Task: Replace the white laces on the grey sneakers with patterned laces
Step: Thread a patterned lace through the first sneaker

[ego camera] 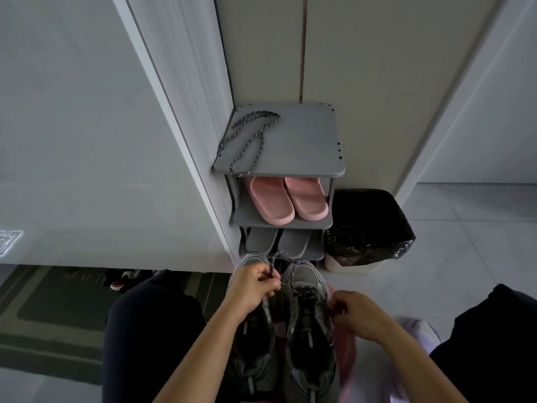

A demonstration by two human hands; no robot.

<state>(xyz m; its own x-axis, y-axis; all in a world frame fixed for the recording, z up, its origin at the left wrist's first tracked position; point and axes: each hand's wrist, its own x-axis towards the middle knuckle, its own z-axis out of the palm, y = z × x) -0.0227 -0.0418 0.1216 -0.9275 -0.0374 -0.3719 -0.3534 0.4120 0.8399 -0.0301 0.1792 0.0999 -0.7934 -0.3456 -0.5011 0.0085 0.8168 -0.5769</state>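
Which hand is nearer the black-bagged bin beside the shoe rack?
Right. The right hand is just nearer the person than the bin; the left hand is farther left, across the sneaker.

grey sneakers (pixel 309 338): matt mesh cloth with smoother, faintly shiny synthetic overlays; threaded lace (pixel 291 279) and spare lace (pixel 255 132) are both braided cord, speckled, rough-looking, matt. Shoe rack (pixel 305 146) looks like smooth matt grey plastic board; pink slippers (pixel 279 205) look like matt foam or rubber with ribbed footbeds. Bin liner (pixel 369 219) is thin black plastic, glossy and crinkled; floor tiles (pixel 465 242) smooth, pale, slight sheen; door mat (pixel 58 309) dull woven textile
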